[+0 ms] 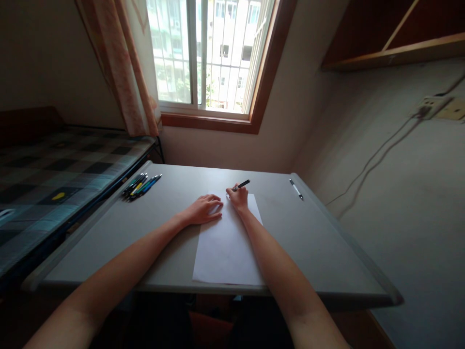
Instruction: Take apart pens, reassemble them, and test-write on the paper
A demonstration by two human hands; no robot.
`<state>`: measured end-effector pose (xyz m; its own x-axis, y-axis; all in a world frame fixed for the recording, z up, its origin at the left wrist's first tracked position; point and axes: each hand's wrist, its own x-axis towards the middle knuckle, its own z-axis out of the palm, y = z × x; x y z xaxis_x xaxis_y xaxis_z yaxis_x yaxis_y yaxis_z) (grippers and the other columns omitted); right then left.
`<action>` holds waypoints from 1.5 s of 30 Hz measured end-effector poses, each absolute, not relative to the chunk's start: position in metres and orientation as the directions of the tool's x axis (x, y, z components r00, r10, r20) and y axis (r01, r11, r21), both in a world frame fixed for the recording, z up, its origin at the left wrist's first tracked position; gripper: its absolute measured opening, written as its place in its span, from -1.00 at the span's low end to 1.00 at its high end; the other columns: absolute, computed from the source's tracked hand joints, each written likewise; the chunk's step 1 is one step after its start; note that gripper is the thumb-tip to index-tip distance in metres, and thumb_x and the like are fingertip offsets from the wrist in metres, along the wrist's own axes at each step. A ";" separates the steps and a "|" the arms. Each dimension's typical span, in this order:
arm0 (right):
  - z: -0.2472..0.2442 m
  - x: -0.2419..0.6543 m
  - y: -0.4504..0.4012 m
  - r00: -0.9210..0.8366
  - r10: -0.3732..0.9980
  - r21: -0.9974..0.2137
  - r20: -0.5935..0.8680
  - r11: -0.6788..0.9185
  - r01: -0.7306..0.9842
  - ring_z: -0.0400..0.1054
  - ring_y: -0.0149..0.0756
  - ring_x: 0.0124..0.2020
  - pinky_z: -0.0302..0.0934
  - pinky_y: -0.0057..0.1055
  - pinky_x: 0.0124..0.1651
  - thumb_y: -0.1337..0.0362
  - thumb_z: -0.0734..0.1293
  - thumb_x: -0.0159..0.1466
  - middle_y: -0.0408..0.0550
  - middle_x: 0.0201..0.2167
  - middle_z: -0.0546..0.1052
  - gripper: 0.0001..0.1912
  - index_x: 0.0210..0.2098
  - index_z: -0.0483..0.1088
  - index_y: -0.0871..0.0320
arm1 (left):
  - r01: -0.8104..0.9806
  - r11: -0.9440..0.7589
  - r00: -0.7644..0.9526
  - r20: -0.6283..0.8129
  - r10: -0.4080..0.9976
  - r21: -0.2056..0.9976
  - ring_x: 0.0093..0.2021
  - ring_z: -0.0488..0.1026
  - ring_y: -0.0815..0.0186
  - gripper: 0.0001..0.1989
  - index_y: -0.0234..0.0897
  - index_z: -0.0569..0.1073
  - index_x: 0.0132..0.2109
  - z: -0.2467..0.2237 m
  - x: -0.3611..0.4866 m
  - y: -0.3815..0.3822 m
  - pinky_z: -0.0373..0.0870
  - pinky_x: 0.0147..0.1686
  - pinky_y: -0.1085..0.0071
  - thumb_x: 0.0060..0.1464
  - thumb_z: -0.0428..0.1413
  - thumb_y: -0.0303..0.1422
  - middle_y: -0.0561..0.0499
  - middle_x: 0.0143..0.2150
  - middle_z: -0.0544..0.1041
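Observation:
A white sheet of paper (227, 252) lies on the grey table (305, 242), its near edge close to the table's front edge. My right hand (239, 198) rests on the far part of the sheet with its fingers closed around a black pen (242, 184). The pen's upper end points up and to the right; its tip is hidden by my fingers. To the left, my left hand (205, 209) lies flat, fingers spread, across the sheet's left edge. Any marks on the paper are too small to make out.
Several pens (140, 188) lie in a bunch at the table's far left. One white and black pen (296, 189) lies at the far right. A bed (69, 179) stands to the left, and a cable (366, 165) hangs along the right wall.

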<state>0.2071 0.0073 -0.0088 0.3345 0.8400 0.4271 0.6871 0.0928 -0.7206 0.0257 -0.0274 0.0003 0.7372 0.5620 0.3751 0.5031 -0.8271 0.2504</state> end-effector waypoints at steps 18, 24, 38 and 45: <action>-0.005 0.216 0.006 0.363 0.853 -0.792 0.376 0.093 0.603 0.33 -0.31 -0.62 0.13 -0.47 -0.46 0.28 0.24 -0.03 -0.18 -0.76 0.38 -0.87 -0.66 0.21 0.11 | 0.496 -0.831 0.738 0.382 0.556 0.253 -0.01 0.34 0.19 -0.65 -0.17 0.41 -0.02 0.001 0.025 -0.027 0.25 0.02 0.25 0.06 0.05 -0.16 -0.08 0.00 0.38; -0.006 0.213 0.006 0.330 0.867 -0.769 0.373 0.091 0.633 0.35 -0.32 -0.59 0.14 -0.48 -0.45 0.29 0.24 -0.01 -0.18 -0.74 0.38 -0.89 -0.63 0.21 0.12 | 0.496 -0.832 0.737 0.385 0.555 0.250 -0.01 0.33 0.19 -0.65 -0.17 0.41 -0.02 0.002 0.025 -0.028 0.24 0.02 0.24 0.06 0.05 -0.17 -0.09 0.00 0.38; -0.005 0.212 0.005 0.330 0.856 -0.731 0.399 0.079 0.678 0.33 -0.32 -0.59 0.14 -0.47 -0.44 0.28 0.22 -0.02 -0.16 -0.72 0.39 -0.90 -0.63 0.22 0.12 | 0.501 -0.825 0.735 0.373 0.566 0.262 -0.01 0.34 0.19 -0.63 -0.16 0.40 0.00 0.000 0.025 -0.026 0.24 0.03 0.25 0.07 0.03 -0.14 -0.08 0.01 0.37; -0.006 0.212 0.006 0.334 0.865 -0.766 0.375 0.087 0.637 0.35 -0.31 -0.58 0.15 -0.48 -0.43 0.27 0.23 -0.02 -0.16 -0.72 0.40 -0.90 -0.64 0.23 0.12 | 0.498 -0.826 0.736 0.375 0.564 0.264 -0.02 0.34 0.20 -0.63 -0.16 0.40 0.00 -0.001 0.024 -0.026 0.24 0.03 0.26 0.07 0.04 -0.15 -0.08 0.01 0.37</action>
